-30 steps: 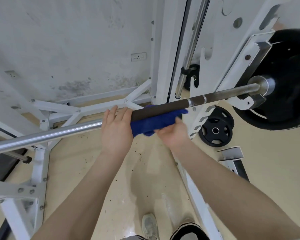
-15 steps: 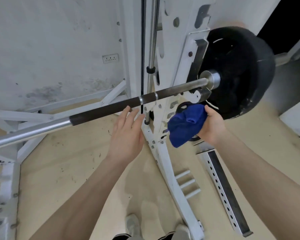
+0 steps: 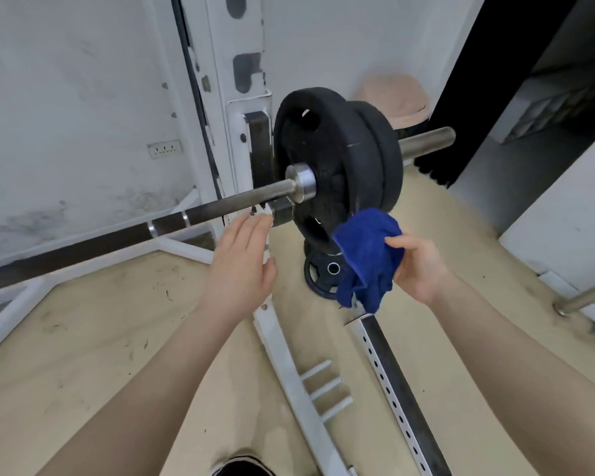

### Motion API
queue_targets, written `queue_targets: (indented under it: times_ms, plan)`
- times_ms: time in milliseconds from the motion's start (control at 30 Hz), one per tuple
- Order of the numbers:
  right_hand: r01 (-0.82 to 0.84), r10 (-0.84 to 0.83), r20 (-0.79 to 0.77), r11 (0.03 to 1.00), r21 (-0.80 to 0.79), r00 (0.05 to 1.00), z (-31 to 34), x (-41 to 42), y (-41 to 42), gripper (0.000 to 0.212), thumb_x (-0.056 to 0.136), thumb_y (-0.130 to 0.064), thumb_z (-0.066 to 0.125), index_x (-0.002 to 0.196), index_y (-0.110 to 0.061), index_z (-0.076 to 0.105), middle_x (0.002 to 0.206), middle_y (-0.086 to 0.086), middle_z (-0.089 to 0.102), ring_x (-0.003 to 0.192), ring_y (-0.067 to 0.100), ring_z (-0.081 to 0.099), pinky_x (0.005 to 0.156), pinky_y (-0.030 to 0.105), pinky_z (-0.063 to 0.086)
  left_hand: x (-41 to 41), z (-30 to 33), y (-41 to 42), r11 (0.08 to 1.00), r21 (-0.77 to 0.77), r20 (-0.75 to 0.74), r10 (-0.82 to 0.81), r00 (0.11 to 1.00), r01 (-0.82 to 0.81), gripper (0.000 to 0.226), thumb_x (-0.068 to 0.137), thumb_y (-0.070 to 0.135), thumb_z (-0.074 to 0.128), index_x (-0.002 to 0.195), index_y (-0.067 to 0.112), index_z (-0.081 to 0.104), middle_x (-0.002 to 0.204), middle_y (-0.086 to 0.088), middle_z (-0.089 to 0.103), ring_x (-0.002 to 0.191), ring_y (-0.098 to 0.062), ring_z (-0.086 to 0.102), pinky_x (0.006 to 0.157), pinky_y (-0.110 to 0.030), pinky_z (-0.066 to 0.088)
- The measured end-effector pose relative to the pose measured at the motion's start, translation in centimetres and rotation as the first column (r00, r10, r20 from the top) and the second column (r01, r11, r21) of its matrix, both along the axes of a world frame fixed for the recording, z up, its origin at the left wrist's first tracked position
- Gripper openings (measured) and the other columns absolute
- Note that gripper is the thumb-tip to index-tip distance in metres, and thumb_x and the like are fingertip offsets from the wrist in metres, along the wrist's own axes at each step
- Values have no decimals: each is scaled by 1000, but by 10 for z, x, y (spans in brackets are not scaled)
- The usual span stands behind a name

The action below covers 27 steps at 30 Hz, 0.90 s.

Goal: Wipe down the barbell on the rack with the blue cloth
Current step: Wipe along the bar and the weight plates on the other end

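The blue cloth (image 3: 366, 257) is held bunched in the closed right hand (image 3: 418, 267), clear of the barbell (image 3: 200, 213) on the rack (image 3: 236, 97). The left hand (image 3: 237, 266) is open and empty. No wiping contact is seen; the sleeve end (image 3: 426, 142) probably remains to be wiped.

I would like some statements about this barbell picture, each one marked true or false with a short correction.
1. The right hand holds the blue cloth. True.
2. The blue cloth is pressed on the barbell shaft. False: it hangs bunched from the hand, in front of the plates, off the shaft.
3. The left hand is open, below the shaft. True.
4. The barbell end in view carries no plates. False: black weight plates sit on the sleeve.
5. A small plate rests low by the floor, behind the cloth. True.
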State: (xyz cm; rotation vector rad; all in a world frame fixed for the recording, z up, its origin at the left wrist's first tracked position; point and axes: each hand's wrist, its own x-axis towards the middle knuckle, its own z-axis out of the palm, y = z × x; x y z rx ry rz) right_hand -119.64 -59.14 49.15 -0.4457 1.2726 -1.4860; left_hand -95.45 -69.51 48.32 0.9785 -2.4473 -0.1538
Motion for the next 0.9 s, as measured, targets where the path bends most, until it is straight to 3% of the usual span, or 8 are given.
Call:
queue_targets:
  times_ms: [100,167,333,500,600,733,833,900]
  plan:
    - [99,-97,31,990,-97,995,9,-31,-2,40,84,-2,34,119,-7,54,103,10,65,93,27,62,75,34,51,-23,14,-8,1000,-12,6,-27,1000,27,53,75,13,54,126,-2,49,129,-19,54,127,-38,41,108,-40,26]
    - [185,-179,61,975,-121,982,15,-48,-7,37,84,-3,34,113,-8,55,100,8,64,90,24,62,75,33,48,-42,24,-18,997,-35,26,-66,997,67,51,77,15,52,126,0,50,130,-17,53,127,-37,41,108,-42,28]
    - [376,-378,72,926,35,923,23,-77,-23,20,85,-9,37,90,-10,57,84,4,63,76,20,61,70,30,45,-93,50,-45,976,-46,4,-211,977,211,50,86,33,41,126,6,52,133,-16,51,125,-36,43,105,-45,35]
    - [463,-466,27,883,76,884,21,-103,-37,31,88,-11,45,118,-8,53,116,10,62,107,26,60,90,36,47,-146,70,-55,967,-126,101,-210,972,222,58,86,46,37,135,17,45,138,-11,48,120,-35,41,100,-47,36]
    - [503,-491,-176,864,32,853,22,-113,-49,23,91,-3,45,110,-16,51,99,3,61,91,21,60,76,36,48,-169,85,-56,977,-148,67,-146,987,155,57,81,46,39,130,20,50,123,-7,56,117,-34,42,102,-50,29]
    - [565,-510,-456,825,-18,729,16,-123,-69,16,93,-5,42,104,-16,45,87,-3,53,74,12,51,59,26,41,-199,99,-64,978,-172,91,-107,990,121,46,78,44,51,114,18,62,114,-7,59,113,-34,47,99,-48,27]
    - [515,-557,-593,816,-261,581,20,-144,-90,16,94,-8,43,108,-16,44,98,-5,53,88,11,52,71,20,42,-223,105,-73,981,-172,177,-61,982,92,46,83,46,44,108,15,65,110,-9,60,107,-33,51,97,-41,21]
    - [357,-486,-725,869,-342,488,23,-162,-111,20,96,-13,46,116,-15,47,103,-9,52,93,5,49,77,11,38,-237,107,-76,989,-138,225,-27,974,59,43,88,42,46,116,13,61,119,-11,56,112,-33,47,101,-42,25]
